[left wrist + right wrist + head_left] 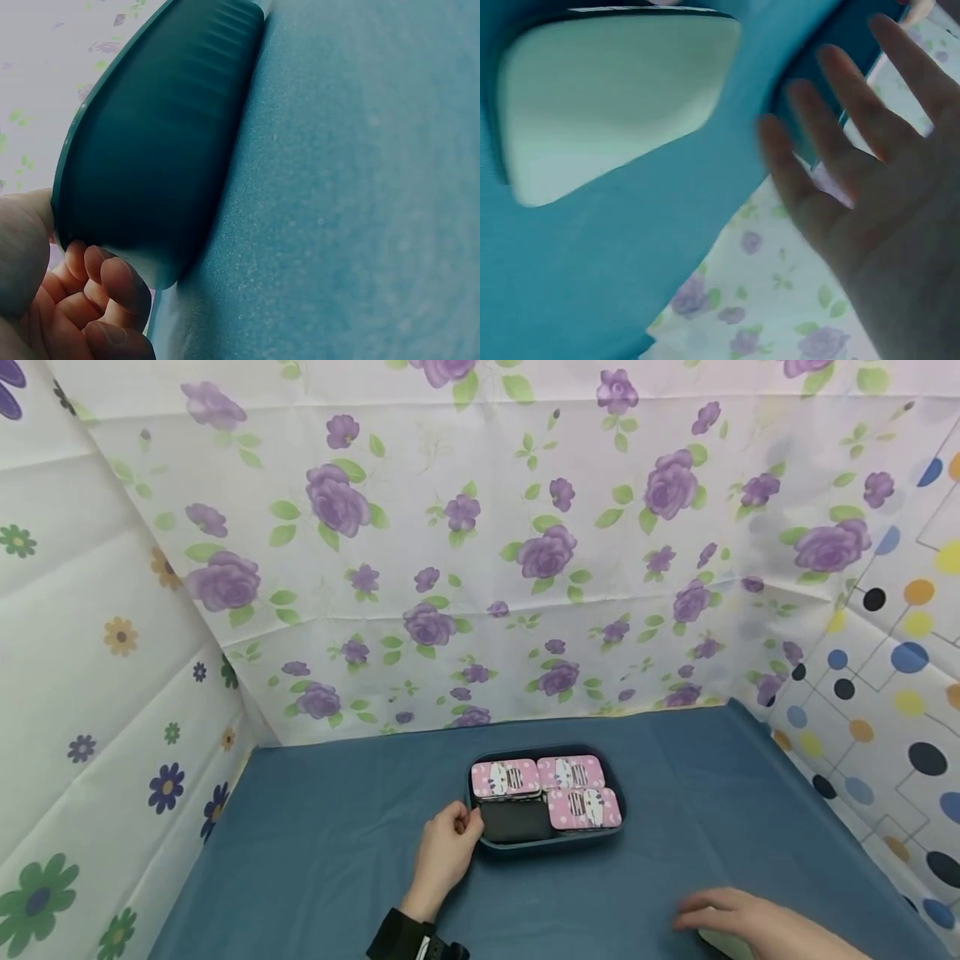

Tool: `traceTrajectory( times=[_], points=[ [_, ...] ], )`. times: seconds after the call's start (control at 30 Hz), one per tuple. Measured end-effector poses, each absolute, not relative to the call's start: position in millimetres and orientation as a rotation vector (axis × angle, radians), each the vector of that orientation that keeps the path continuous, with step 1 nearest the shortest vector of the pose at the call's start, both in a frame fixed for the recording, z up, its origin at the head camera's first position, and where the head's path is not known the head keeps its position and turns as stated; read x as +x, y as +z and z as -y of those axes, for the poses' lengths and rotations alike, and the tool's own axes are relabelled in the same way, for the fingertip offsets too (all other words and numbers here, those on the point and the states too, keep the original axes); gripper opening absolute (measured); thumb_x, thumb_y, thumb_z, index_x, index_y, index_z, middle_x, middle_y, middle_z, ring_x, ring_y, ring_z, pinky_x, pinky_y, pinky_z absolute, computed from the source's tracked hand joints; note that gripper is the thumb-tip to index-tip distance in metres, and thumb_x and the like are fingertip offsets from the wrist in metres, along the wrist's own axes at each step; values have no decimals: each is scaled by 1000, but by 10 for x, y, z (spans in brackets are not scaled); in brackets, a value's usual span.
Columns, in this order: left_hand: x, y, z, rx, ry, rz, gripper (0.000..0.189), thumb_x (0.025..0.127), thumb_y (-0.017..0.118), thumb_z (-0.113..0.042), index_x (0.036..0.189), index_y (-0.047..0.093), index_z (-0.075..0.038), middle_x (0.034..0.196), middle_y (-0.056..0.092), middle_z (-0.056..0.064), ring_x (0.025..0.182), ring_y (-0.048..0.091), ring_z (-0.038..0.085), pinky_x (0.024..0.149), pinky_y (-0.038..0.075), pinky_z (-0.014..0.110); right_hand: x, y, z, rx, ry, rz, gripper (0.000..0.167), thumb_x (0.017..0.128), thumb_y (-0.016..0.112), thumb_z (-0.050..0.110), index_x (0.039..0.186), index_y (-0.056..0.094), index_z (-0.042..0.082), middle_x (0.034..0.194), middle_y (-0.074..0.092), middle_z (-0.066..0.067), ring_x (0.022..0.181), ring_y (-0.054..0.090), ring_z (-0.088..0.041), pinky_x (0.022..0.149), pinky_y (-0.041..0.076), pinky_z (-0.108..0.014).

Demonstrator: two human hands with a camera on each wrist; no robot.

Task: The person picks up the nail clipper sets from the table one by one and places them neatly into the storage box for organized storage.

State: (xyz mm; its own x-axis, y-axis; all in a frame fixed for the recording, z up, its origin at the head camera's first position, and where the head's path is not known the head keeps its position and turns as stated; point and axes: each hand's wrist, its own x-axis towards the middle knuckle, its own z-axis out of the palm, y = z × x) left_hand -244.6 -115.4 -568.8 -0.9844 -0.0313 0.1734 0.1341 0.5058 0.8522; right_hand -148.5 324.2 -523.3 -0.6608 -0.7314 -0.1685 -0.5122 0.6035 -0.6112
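A dark teal plastic bin (551, 845) holds several pink tins (585, 810) printed with a white cartoon figure, and a flat black piece (513, 822) at its front left. My left hand (448, 853) pinches the bin's left rim between thumb and fingers; in the left wrist view the bin's wall (150, 150) stands on the cloth. At the lower right, my right hand (750, 920) is spread, holding nothing, its fingers (847, 82) apart in the right wrist view. Close by it lies a pale green, round-cornered flat thing (622, 97) with a dark edge, partly hidden by the hand in the head view.
A blue cloth (337, 843) covers the table. Behind it hangs a sheet with purple roses (427, 625); a flower-print sheet (75, 693) stands on the left and a dotted one (885, 710) on the right.
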Motion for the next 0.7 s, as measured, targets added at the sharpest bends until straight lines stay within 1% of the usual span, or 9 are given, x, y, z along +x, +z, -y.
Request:
traceTrajectory(
  times=[0.17,0.27,0.33,0.4,0.5,0.53,0.6,0.63,0.7],
  points=[
    [-2439,-5695,1158,-71,-1489,2580,36,105,67,-22,73,50,-16,60,39,-7,49,38,8,50,24,25,-1380,-5546,-3424,-1093,-725,-2398,38,108,68,31,146,65,31,146,61,-2,126,60,-11,86,58,-32],
    [-2439,-5703,1159,-73,-1497,2573,36,105,67,-22,73,50,-16,60,40,-7,49,39,8,50,25,25,-1311,-5706,-3481,-1225,-733,-2473,42,106,71,28,147,63,32,145,60,-5,125,60,-13,82,58,-32],
    [-2440,-5704,1158,-81,-1501,2569,36,105,67,-21,74,50,-15,60,40,-7,50,39,8,51,25,25,-1291,-5771,-3506,-1276,-660,-2554,44,104,73,31,147,62,35,145,59,-6,127,60,-16,84,59,-34],
    [-2444,-5703,1158,-83,-1496,2572,37,105,66,-21,74,49,-15,60,39,-6,49,38,8,51,25,25,-1304,-5803,-3517,-1253,-544,-2626,44,104,72,39,146,62,39,147,58,-4,129,60,-21,84,59,-38],
    [-2448,-5696,1153,-90,-1498,2576,37,106,66,-21,74,48,-16,60,38,-6,49,36,8,51,25,25,-1343,-5806,-3543,-1122,-371,-2644,42,103,68,52,144,63,45,151,56,0,133,59,-31,86,60,-45],
    [-2448,-5694,1152,-93,-1498,2576,37,106,65,-21,74,48,-16,60,38,-6,49,36,8,51,25,25,-1355,-5806,-3549,-1079,-350,-2633,41,103,67,54,144,63,47,153,55,1,133,58,-34,86,59,-48],
    [-2450,-5692,1152,-93,-1505,2579,38,107,65,-21,74,48,-16,60,38,-6,49,35,8,51,24,25,-1365,-5825,-3566,-1048,-357,-2622,41,104,67,52,144,64,46,154,54,-1,133,57,-40,86,58,-53],
    [-2448,-5690,1152,-98,-1509,2576,38,107,65,-21,74,48,-16,60,38,-6,49,35,8,51,24,25,-1366,-5837,-3566,-999,-385,-2597,40,104,67,52,143,64,46,156,53,0,134,55,-44,87,57,-58],
    [-2448,-5688,1153,-103,-1516,2578,38,107,65,-21,74,48,-15,60,38,-6,49,35,8,51,24,25,-1343,-5874,-3544,-917,-409,-2574,40,103,67,54,143,64,48,158,50,-2,133,52,-54,85,55,-65]
  ],
)
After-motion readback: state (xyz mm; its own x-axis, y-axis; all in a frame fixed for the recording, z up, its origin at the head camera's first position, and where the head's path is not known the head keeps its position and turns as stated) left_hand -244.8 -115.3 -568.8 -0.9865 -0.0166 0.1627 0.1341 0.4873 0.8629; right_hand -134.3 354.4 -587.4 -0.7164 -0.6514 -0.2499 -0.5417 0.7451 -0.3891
